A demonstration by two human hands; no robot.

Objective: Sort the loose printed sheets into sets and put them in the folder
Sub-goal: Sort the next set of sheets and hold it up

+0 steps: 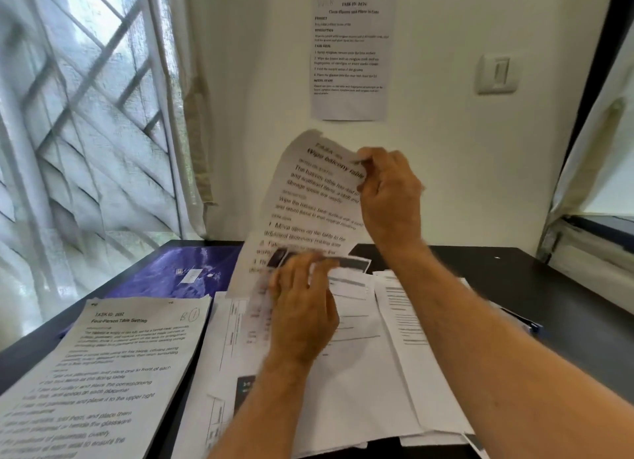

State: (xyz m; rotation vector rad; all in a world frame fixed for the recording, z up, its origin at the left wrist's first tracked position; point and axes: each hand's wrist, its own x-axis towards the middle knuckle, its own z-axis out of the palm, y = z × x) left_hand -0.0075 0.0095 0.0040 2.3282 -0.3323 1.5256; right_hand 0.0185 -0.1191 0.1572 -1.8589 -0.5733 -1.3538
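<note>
The right hand [389, 190] is up in the air over the back of the bench [514, 287]. Its fingers and thumb are curled and pinch the top right corner of a printed sheet [308, 214]. The sheet stands almost upright and bends a little. Its big words begin "Wipe balcony table".

The left hand [302, 307] is lower, at the bottom of that same sheet. Its fingers are bent and rest on the papers there. They look like they pinch the bottom edge of the raised sheet, but the picture is blurry here, so this is not sure.

Under both hands lies a messy pile of loose sheets [360, 372] in the middle of the dark bench. The sheets lie on top of each other at different angles.

To the left is a neater stack of sheets [113, 372]. Its top page says "Four-Person Table Setting" and has a "B" and a circled "1" written by hand in the corner.

Behind that stack, at the back left of the bench, lies a blue-purple folder [171, 269], flat and closed. The stack covers its near edge.

Another printed page [350, 57] is stuck on the white wall above.
</note>
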